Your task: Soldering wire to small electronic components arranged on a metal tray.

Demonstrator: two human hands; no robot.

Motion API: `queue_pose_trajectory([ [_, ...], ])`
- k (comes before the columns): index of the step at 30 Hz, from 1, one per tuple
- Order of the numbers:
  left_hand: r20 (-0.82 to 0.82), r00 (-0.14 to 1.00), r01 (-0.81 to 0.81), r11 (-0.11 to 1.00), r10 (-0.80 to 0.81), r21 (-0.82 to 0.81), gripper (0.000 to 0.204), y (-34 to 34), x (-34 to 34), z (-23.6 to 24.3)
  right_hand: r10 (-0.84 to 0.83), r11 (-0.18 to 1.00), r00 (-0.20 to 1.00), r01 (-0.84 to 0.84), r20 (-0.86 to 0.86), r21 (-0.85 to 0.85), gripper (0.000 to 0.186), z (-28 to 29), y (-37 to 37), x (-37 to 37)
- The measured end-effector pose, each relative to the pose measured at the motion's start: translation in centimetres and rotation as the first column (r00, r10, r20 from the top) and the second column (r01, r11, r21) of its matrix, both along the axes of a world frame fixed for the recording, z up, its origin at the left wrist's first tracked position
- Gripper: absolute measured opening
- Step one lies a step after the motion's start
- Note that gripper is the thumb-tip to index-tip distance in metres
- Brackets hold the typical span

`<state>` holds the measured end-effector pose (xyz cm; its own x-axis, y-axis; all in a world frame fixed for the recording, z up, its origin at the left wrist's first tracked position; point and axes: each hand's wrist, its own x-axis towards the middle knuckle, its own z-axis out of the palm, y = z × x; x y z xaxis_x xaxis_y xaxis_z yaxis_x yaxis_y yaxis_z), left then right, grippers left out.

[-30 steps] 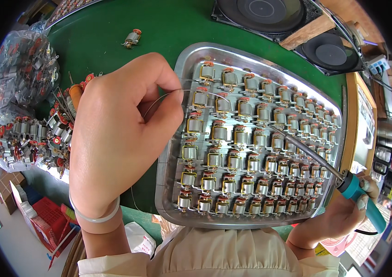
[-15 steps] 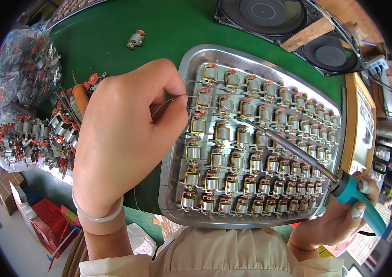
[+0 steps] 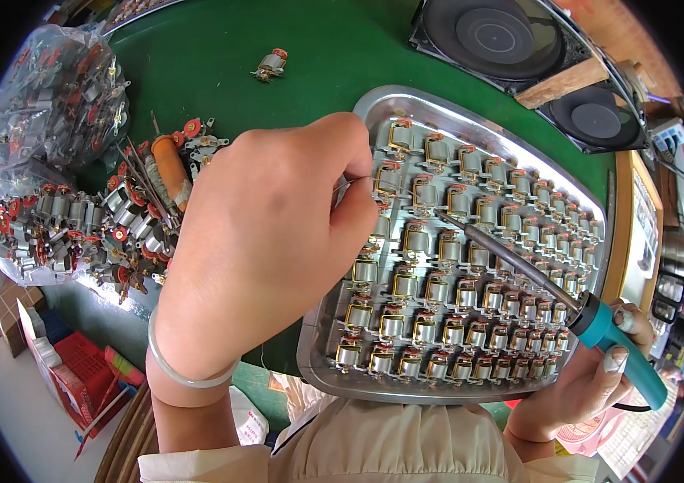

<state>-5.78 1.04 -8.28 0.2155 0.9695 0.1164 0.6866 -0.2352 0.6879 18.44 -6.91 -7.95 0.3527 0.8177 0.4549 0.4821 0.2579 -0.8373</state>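
Note:
My left hand (image 3: 265, 217) is closed, thumb and forefinger pinching a thin solder wire over the left side of a metal tray. The wire's free end reaches right toward a small coil part in the second row. In my right hand (image 3: 587, 390) is a soldering iron (image 3: 617, 348) with a teal handle, its metal shaft slanting up and left. Its tip ends just beside the lower right of that same part; whether they touch, I cannot tell. Rows of silver coil parts (image 3: 415, 239) with red tops and yellow edges fill the tray (image 3: 307, 358).
Left of my hand lie a plastic bag of similar parts (image 3: 52, 105), a loose heap, and an orange-wrapped tool (image 3: 168, 161). One single part (image 3: 269, 64) rests on the green tabletop (image 3: 197, 72). Black speakers (image 3: 491, 39) and a wooden frame (image 3: 622, 233) border the right.
The whole view has shifted, so the tray and bench things appear farther right. Relative to the tray, the iron's tip and my left fingers are slightly closer to the second-row part.

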Motion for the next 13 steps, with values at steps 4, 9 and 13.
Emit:
queue_pose_trajectory([
  [4,0.009,1.000,0.014,1.000,-0.014,-0.008,0.006,0.14,-0.04,-0.07,-0.001,1.000,1.000,0.001,-0.009,0.003,0.045,0.00,-0.02,-0.13],
  [9,0.018,1.000,0.019,1.000,-0.019,-0.013,0.006,0.15,-0.14,-0.19,0.001,1.000,1.000,-0.001,-0.008,-0.008,0.046,-0.10,0.07,-0.27],
  [13,0.013,0.999,0.042,0.999,-0.042,-0.009,0.006,0.24,0.14,0.06,-0.012,0.997,0.999,0.008,-0.040,-0.079,0.049,0.21,-0.15,-0.10],
])
